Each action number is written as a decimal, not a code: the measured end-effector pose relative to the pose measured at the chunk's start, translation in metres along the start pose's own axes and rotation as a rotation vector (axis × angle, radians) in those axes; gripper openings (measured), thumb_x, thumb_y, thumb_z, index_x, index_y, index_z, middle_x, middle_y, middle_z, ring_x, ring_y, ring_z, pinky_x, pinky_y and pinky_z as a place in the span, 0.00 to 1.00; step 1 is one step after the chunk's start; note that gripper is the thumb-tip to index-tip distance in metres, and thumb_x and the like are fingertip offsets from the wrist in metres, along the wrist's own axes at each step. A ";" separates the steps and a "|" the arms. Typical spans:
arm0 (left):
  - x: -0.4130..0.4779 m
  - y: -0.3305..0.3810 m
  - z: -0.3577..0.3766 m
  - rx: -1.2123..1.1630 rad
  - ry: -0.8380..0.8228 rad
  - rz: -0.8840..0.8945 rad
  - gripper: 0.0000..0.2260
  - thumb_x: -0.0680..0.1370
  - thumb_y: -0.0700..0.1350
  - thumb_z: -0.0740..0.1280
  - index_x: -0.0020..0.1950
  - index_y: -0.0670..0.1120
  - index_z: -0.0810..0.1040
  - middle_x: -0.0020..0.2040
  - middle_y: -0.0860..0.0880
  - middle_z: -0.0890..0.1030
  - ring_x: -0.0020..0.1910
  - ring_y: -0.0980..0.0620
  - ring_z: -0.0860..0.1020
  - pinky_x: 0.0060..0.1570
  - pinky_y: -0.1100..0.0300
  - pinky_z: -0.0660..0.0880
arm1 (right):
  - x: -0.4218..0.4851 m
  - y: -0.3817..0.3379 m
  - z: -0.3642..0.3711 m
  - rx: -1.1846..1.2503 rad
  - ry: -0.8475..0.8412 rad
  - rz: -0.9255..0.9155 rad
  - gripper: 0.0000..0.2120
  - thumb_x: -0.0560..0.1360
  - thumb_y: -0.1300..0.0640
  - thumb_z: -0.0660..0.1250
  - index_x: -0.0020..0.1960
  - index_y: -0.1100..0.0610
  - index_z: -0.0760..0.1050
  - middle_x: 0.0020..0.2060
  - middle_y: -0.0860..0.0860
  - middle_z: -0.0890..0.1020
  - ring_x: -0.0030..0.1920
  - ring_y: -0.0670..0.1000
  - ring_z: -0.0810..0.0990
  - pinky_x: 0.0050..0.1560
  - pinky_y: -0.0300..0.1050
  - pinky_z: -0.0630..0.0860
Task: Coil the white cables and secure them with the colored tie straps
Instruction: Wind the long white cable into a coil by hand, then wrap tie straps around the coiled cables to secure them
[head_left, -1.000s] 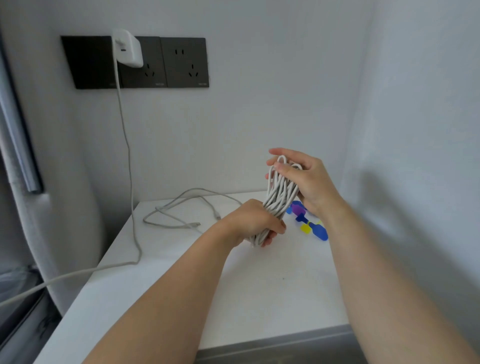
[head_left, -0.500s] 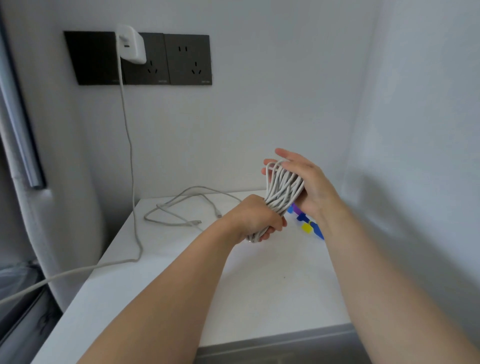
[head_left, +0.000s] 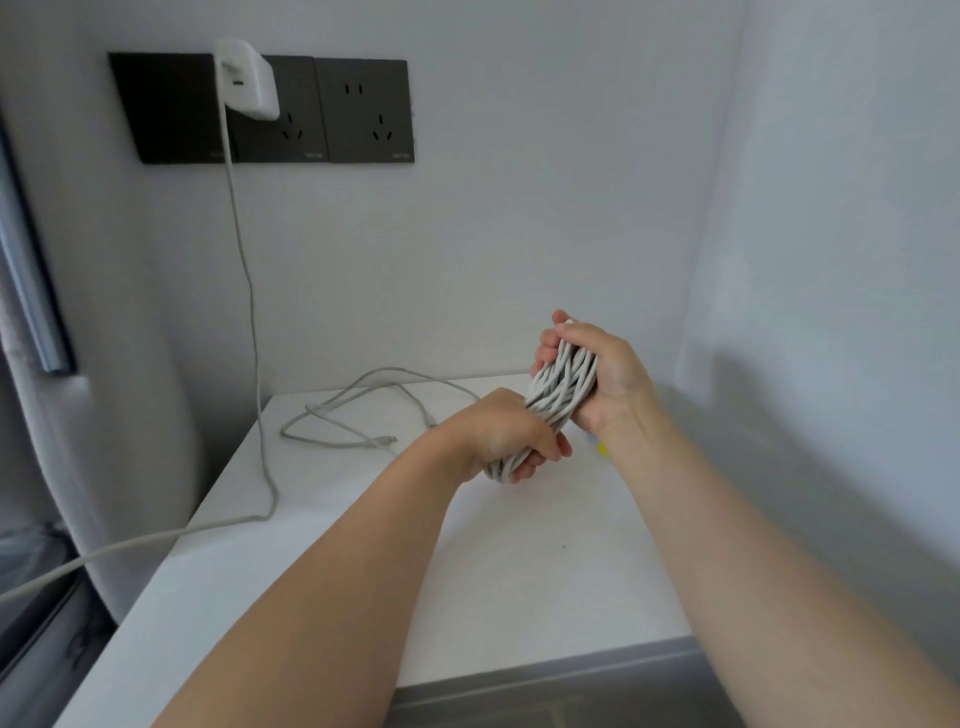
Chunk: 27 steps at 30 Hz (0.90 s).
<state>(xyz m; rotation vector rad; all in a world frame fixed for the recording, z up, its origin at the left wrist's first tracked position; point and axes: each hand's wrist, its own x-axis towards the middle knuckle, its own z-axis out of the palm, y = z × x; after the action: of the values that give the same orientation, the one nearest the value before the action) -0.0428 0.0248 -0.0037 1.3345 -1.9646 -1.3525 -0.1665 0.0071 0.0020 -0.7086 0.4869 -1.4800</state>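
A coiled bundle of white cable (head_left: 558, 395) is held upright and tilted above the white tabletop (head_left: 519, 571). My left hand (head_left: 506, 434) grips its lower end. My right hand (head_left: 605, 371) is closed around its upper end, fingers wrapped over the loops. The colored tie straps lie on the table behind my right wrist; only a sliver of yellow strap (head_left: 601, 448) shows. A second white cable (head_left: 358, 410) lies loose on the table's far left.
A white charger (head_left: 248, 78) sits in a black wall socket panel (head_left: 363, 111); its cord (head_left: 249, 312) hangs down and trails off the table's left edge. Walls close in behind and to the right. A grey curtain hangs at left.
My right hand has closed down over the top of the coil and shifted slightly lower, now hiding most of the colored straps. The left hand keeps its grip.
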 end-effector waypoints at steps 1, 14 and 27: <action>0.001 0.001 0.000 0.032 0.019 0.005 0.05 0.70 0.33 0.66 0.36 0.41 0.78 0.22 0.49 0.71 0.21 0.53 0.70 0.26 0.66 0.67 | 0.000 0.000 0.002 0.000 0.035 -0.016 0.07 0.75 0.66 0.58 0.42 0.57 0.71 0.26 0.50 0.72 0.25 0.47 0.72 0.30 0.36 0.72; 0.020 0.001 0.020 0.748 0.608 0.161 0.03 0.72 0.40 0.63 0.42 0.47 0.71 0.37 0.50 0.74 0.38 0.46 0.73 0.36 0.58 0.66 | 0.008 -0.005 0.006 0.047 0.365 -0.192 0.12 0.72 0.66 0.59 0.31 0.56 0.66 0.20 0.48 0.66 0.19 0.47 0.63 0.23 0.35 0.62; 0.023 -0.003 0.021 0.754 0.600 0.173 0.04 0.72 0.37 0.60 0.42 0.46 0.70 0.43 0.45 0.79 0.44 0.42 0.77 0.39 0.57 0.67 | 0.005 -0.012 -0.005 -0.143 0.249 -0.116 0.07 0.73 0.64 0.64 0.36 0.59 0.73 0.25 0.53 0.74 0.26 0.50 0.75 0.32 0.41 0.73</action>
<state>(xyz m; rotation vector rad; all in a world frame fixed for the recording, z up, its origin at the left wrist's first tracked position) -0.0679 0.0144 -0.0198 1.5704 -2.1187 -0.0495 -0.1781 0.0022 0.0069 -0.6761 0.7586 -1.6639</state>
